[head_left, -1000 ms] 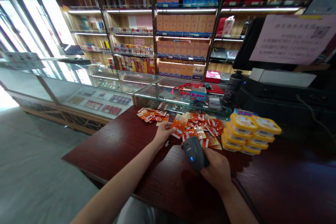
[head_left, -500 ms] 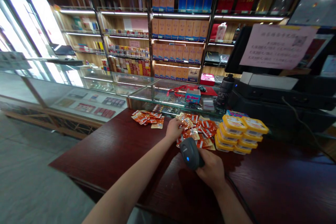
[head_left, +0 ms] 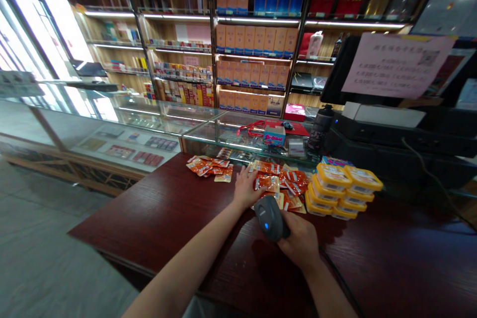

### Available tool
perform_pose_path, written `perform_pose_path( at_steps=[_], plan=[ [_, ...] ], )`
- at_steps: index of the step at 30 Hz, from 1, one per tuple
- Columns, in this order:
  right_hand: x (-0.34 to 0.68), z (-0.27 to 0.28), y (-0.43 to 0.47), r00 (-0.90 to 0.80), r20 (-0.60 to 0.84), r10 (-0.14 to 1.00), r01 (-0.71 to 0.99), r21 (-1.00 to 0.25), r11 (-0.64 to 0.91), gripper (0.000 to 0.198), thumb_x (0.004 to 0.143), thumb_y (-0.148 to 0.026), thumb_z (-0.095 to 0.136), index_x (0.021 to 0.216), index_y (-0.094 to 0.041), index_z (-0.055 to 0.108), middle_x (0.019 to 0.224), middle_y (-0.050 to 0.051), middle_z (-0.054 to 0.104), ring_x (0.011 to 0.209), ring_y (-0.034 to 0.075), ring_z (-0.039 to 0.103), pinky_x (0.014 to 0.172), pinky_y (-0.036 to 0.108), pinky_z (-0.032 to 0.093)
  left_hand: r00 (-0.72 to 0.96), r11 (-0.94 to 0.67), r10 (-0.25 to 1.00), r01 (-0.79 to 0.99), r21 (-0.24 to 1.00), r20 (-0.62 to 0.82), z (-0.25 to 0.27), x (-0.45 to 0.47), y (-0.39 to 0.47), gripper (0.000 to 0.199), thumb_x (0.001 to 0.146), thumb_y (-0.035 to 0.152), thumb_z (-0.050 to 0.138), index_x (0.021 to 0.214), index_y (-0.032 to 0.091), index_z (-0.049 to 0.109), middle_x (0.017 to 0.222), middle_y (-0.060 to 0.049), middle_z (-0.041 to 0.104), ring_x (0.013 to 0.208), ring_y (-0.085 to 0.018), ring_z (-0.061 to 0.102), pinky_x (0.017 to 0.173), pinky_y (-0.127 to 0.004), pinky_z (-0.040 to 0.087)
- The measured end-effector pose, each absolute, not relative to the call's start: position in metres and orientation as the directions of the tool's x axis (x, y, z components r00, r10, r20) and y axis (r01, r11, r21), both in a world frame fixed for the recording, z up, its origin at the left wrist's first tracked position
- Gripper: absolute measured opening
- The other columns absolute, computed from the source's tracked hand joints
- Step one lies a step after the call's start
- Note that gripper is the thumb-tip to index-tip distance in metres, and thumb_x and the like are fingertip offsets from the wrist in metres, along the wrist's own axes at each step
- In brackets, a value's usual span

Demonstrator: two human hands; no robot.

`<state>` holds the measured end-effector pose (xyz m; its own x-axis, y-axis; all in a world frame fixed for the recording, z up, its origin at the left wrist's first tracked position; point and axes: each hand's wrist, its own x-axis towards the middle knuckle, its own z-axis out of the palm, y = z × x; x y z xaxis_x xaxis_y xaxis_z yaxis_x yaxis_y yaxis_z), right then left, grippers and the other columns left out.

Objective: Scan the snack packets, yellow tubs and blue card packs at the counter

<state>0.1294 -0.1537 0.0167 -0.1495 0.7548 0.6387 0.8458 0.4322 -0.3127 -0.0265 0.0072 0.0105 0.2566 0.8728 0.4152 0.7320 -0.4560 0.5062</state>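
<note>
1. Right hand (head_left: 302, 238): clenched round the handle of a dark grey, pistol-shaped plastic scanner (head_left: 269, 218), blue light showing. Black cable (head_left: 337, 271) trails towards the near edge. Handle grip presumably leaves the scanner head unobstructed.
2. Left hand (head_left: 245, 190): fingers spread, thumb apart, at the left side of a loose heap of glossy orange-and-cream plastic packets (head_left: 296, 177). No closed pinch seen; firmness of contact cannot be told.
3. Heap lies by the far edge of the dark red-brown wooden tabletop (head_left: 156, 218), probably for easy reach. Smaller group of similar orange packets (head_left: 204, 166) lies near the far-left corner, perhaps to keep the lots separate.
4. Yellow-lidded rectangular plastic tubs (head_left: 331, 176), stacked just right of the heap; stacking likely saves space.
5. Relative to grip: one packet shows between left thumb and fingers; heap lies beyond the scanner head, which hides part of its near side.
</note>
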Motion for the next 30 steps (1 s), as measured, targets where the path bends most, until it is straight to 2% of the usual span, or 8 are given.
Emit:
perform_pose_path(
  at_steps=[2, 4, 7, 12, 15, 21, 25, 30],
  plan=[
    [0.130, 0.016, -0.153, -0.145, 0.636, 0.758, 0.854, -0.307, 0.421, 0.035, 0.072, -0.021, 0.056, 0.105, -0.017, 0.061, 0.089, 0.008, 0.072, 0.078, 0.023, 0.068, 0.069, 0.030, 0.048, 0.151, -0.317, 0.931, 0.786, 0.531, 0.331, 0.010, -0.026, 0.011, 0.081, 0.073, 0.058, 0.065, 0.140, 0.017, 0.044, 0.152, -0.020, 0.030, 0.144, -0.038, 0.014, 0.113, -0.055, 0.018],
    [0.130, 0.015, -0.153, -0.143, 0.622, 0.770, 0.861, -0.305, 0.407, 0.034, 0.070, -0.020, 0.057, 0.104, -0.017, 0.062, 0.089, 0.008, 0.072, 0.079, 0.023, 0.068, 0.070, 0.030, 0.048, 0.104, -0.229, 0.964, 0.793, 0.564, 0.246, 0.010, -0.021, 0.016, 0.078, 0.080, 0.060, 0.055, 0.141, 0.014, 0.041, 0.152, -0.024, 0.027, 0.144, -0.039, 0.017, 0.112, -0.053, 0.020],
    [0.131, 0.014, -0.152, -0.152, 0.614, 0.775, 0.860, -0.304, 0.409, 0.034, 0.071, -0.021, 0.058, 0.104, -0.017, 0.061, 0.091, 0.008, 0.072, 0.082, 0.022, 0.068, 0.073, 0.029, 0.049, 0.110, -0.218, 0.971, 0.773, 0.596, 0.213, 0.009, -0.008, 0.021, 0.062, 0.091, 0.050, 0.041, 0.138, 0.009, 0.044, 0.149, -0.026, 0.031, 0.142, -0.035, 0.024, 0.112, -0.048, 0.023],
    [0.133, 0.014, -0.152, -0.147, 0.624, 0.768, 0.853, -0.313, 0.418, 0.032, 0.073, -0.023, 0.058, 0.104, -0.017, 0.062, 0.091, 0.009, 0.072, 0.081, 0.022, 0.068, 0.073, 0.029, 0.049, 0.098, -0.238, 0.965, 0.709, 0.664, 0.241, 0.005, 0.001, 0.024, 0.053, 0.094, 0.043, 0.036, 0.133, 0.010, 0.049, 0.146, -0.023, 0.037, 0.142, -0.031, 0.025, 0.113, -0.046, 0.022],
    [0.133, 0.015, -0.153, -0.132, 0.646, 0.752, 0.858, -0.305, 0.413, 0.032, 0.074, -0.023, 0.056, 0.104, -0.016, 0.062, 0.088, 0.008, 0.072, 0.077, 0.022, 0.067, 0.069, 0.029, 0.048, 0.184, -0.322, 0.945, 0.659, 0.679, 0.269, 0.001, -0.017, 0.023, 0.057, 0.090, 0.050, 0.043, 0.136, 0.016, 0.047, 0.148, -0.019, 0.036, 0.143, -0.031, 0.024, 0.113, -0.048, 0.023],
    [0.134, 0.017, -0.153, -0.118, 0.683, 0.721, 0.873, -0.274, 0.403, 0.030, 0.076, -0.025, 0.055, 0.103, -0.016, 0.063, 0.088, 0.009, 0.072, 0.076, 0.022, 0.068, 0.068, 0.028, 0.048, 0.568, -0.628, 0.768, 0.574, 0.526, 0.296, -0.005, -0.052, 0.009, 0.110, 0.053, 0.054, 0.080, 0.146, 0.018, 0.035, 0.154, -0.021, 0.022, 0.144, -0.040, 0.013, 0.115, -0.052, 0.017],
    [0.135, 0.014, -0.153, -0.139, 0.678, 0.721, 0.868, -0.266, 0.418, 0.031, 0.077, -0.027, 0.056, 0.105, -0.017, 0.062, 0.089, 0.009, 0.073, 0.076, 0.021, 0.068, 0.068, 0.028, 0.050, 0.556, -0.614, 0.785, 0.637, 0.467, 0.275, -0.007, -0.047, 0.001, 0.102, 0.060, 0.049, 0.077, 0.147, 0.020, 0.032, 0.156, -0.021, 0.016, 0.145, -0.041, 0.004, 0.114, -0.058, 0.013],
    [0.134, 0.012, -0.155, -0.139, 0.659, 0.739, 0.861, -0.288, 0.418, 0.030, 0.076, -0.024, 0.054, 0.104, -0.016, 0.062, 0.093, 0.010, 0.072, 0.081, 0.022, 0.068, 0.073, 0.030, 0.050, 0.545, -0.612, 0.785, 0.612, 0.501, 0.293, -0.003, -0.049, -0.001, 0.100, 0.062, 0.050, 0.077, 0.146, 0.018, 0.034, 0.155, -0.021, 0.019, 0.145, -0.039, 0.010, 0.115, -0.054, 0.017]
  ],
)
